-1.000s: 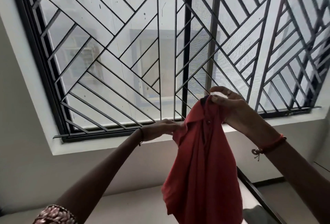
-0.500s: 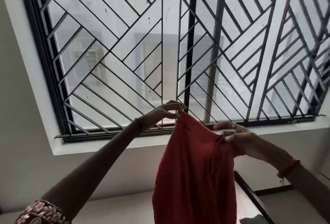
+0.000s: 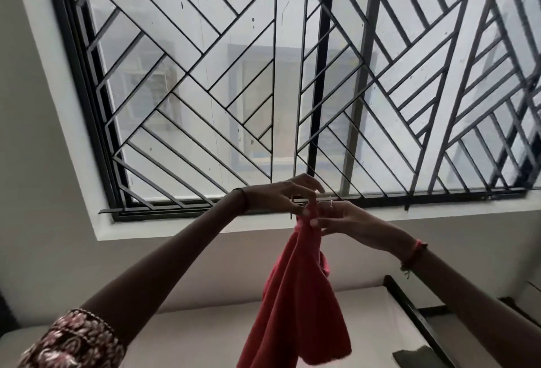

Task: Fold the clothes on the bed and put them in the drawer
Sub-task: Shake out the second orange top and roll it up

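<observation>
Your left hand (image 3: pixel 285 197) has its fingers curled, with the tips pinching the top edge of the red garment (image 3: pixel 295 303). Your right hand (image 3: pixel 348 221) meets it at the same point, thumb (image 3: pixel 313 222) and fingers closed on the bunched edge. The hands touch or nearly touch. The garment hangs free below both hands, held up in front of the window grille (image 3: pixel 205 89) and above the bed (image 3: pixel 205 335). A dark bed rail (image 3: pixel 418 318) runs to the right of the cloth.

Daylit window (image 3: pixel 228 80) behind black geometric grille (image 3: pixel 359 80), plain white wall (image 3: pixel 35 221).
</observation>
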`<state>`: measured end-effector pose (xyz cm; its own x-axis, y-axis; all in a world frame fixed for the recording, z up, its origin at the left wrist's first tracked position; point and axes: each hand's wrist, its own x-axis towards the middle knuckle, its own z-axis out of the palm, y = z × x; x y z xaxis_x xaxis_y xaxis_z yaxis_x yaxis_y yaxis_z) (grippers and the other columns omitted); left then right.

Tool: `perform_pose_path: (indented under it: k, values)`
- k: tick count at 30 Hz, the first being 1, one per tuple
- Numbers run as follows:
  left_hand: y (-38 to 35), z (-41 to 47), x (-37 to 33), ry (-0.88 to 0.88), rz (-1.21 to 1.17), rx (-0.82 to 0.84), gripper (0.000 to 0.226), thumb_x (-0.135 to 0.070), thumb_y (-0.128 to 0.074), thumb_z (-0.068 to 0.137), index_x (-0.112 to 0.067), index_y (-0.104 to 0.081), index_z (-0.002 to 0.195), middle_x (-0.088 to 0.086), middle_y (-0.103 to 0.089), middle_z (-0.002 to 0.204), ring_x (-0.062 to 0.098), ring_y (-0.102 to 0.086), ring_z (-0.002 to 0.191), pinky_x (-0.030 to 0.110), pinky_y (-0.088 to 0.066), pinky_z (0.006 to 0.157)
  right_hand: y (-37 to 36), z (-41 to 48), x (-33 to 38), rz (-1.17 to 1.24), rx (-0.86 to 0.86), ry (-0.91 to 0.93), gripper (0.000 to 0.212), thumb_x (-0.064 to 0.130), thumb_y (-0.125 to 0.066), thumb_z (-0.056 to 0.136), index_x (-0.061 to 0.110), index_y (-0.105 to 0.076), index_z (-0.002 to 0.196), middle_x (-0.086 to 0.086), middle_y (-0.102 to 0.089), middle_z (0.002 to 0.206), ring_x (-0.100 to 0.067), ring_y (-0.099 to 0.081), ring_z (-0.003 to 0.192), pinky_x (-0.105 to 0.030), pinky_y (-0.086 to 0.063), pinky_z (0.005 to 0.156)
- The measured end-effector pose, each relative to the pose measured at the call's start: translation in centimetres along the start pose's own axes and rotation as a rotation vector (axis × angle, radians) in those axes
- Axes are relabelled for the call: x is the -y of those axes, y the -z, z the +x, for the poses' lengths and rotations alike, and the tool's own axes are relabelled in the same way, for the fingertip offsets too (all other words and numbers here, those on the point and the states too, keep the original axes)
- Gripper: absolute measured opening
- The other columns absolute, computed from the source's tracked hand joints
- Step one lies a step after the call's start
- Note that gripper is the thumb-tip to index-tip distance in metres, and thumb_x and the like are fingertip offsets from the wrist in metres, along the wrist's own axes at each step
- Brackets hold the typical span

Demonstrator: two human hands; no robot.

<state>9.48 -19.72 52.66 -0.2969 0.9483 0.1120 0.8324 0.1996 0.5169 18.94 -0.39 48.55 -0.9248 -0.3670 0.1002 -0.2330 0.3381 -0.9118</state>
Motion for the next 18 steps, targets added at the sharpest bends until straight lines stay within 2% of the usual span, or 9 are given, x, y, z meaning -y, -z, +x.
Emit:
perform_pose_path:
  k: [3, 5, 6, 8, 10, 12, 14, 15, 18]
  values:
    - [-0.3, -1.1, 0.3, -0.028, 0.063, -0.046, 0.026, -0.016, -0.059, 0.092, -0.01, -0.063, 0.117, 0.003, -0.033, 0.14, 0.012, -0.032, 0.132, 0.019, -0.039, 0.103, -0.4, 0.8, 0.4, -0.031, 0.038, 0.016, 0.024, 0.01, -0.059, 0.091, 0.007, -0.065, 0.113, -0.004, -0.069, 0.109, -0.017, -0.062, 0.108, -0.031, -0.051, 0.089]
    - [-0.3, -1.9, 0.7, -0.076, 0.099, -0.138, 0.023, -0.012, -0.061, 0.091, -0.012, -0.064, 0.114, 0.007, -0.039, 0.131, 0.012, -0.039, 0.124, 0.01, -0.036, 0.1, -0.4, 1.1, 0.5, -0.005, 0.017, 0.033, 0.024, 0.012, -0.058, 0.091, 0.001, -0.066, 0.11, -0.011, -0.069, 0.11, -0.022, -0.063, 0.108, -0.032, -0.051, 0.09]
    - [-0.5, -2.3, 1.0, -0.099, 0.073, -0.201, 0.026, -0.01, -0.062, 0.089, -0.016, -0.062, 0.115, 0.007, -0.042, 0.124, 0.013, -0.045, 0.118, 0.011, -0.039, 0.098, -0.4, 1.3, 0.5, 0.021, -0.011, 0.031, 0.025, 0.014, -0.059, 0.09, -0.002, -0.068, 0.107, -0.013, -0.07, 0.108, -0.023, -0.064, 0.105, -0.031, -0.052, 0.089]
    - [-1.3, -3.1, 1.5, -0.03, -0.114, -0.438, 0.028, -0.01, -0.062, 0.089, -0.019, -0.057, 0.114, 0.006, -0.046, 0.111, 0.009, -0.055, 0.096, 0.018, -0.051, 0.084, -0.7, 1.7, 0.2, 0.061, -0.077, 0.006, 0.024, 0.018, -0.062, 0.087, 0.0, -0.071, 0.099, -0.011, -0.072, 0.096, -0.019, -0.066, 0.093, -0.03, -0.053, 0.083]
    - [-3.0, -3.9, 1.9, 0.098, -0.26, -0.678, 0.012, -0.011, -0.058, 0.091, -0.016, -0.058, 0.103, 0.007, -0.05, 0.096, 0.004, -0.054, 0.072, 0.015, -0.049, 0.062, -1.5, 2.2, -0.6, 0.098, -0.132, -0.017, 0.019, 0.017, -0.065, 0.086, 0.003, -0.073, 0.097, -0.009, -0.072, 0.091, -0.015, -0.066, 0.087, -0.03, -0.053, 0.08]
    - [-5.3, -5.0, 2.4, 0.242, -0.287, -0.581, 0.014, -0.017, -0.052, 0.095, -0.007, -0.059, 0.101, 0.004, -0.054, 0.087, 0.005, -0.052, 0.067, 0.011, -0.043, 0.055, -2.6, 2.7, -1.4, 0.141, -0.173, -0.01, 0.016, 0.014, -0.064, 0.088, 0.004, -0.073, 0.096, -0.007, -0.072, 0.09, -0.013, -0.066, 0.085, -0.028, -0.053, 0.077]
    - [-7.7, -5.9, 2.9, 0.35, -0.327, -0.331, 0.022, -0.026, -0.054, 0.094, -0.009, -0.061, 0.107, 0.0, -0.061, 0.089, 0.008, -0.058, 0.076, 0.012, -0.046, 0.062, -3.8, 3.2, -1.8, 0.18, -0.221, -0.003, 0.014, 0.012, -0.064, 0.088, 0.005, -0.073, 0.095, -0.003, -0.073, 0.087, -0.013, -0.065, 0.084, -0.027, -0.054, 0.076]
    - [-8.6, -6.2, 3.3, 0.354, -0.332, -0.287, 0.023, -0.027, -0.058, 0.092, -0.011, -0.062, 0.107, 0.0, -0.064, 0.093, 0.01, -0.06, 0.082, 0.017, -0.05, 0.07, -4.3, 3.4, -1.8, 0.195, -0.247, 0.002, 0.012, 0.011, -0.064, 0.087, 0.006, -0.073, 0.093, -0.001, -0.073, 0.084, -0.012, -0.065, 0.083, -0.028, -0.053, 0.077]
    - [-8.9, -6.7, 3.9, 0.335, -0.351, -0.371, 0.021, -0.018, -0.067, 0.086, -0.008, -0.068, 0.104, 0.01, -0.07, 0.1, 0.015, -0.061, 0.09, 0.033, -0.051, 0.086, -5.1, 4.1, -1.4, 0.224, -0.292, 0.024, 0.011, 0.012, -0.065, 0.086, 0.008, -0.073, 0.093, 0.0, -0.073, 0.085, -0.011, -0.066, 0.084, -0.029, -0.053, 0.079]
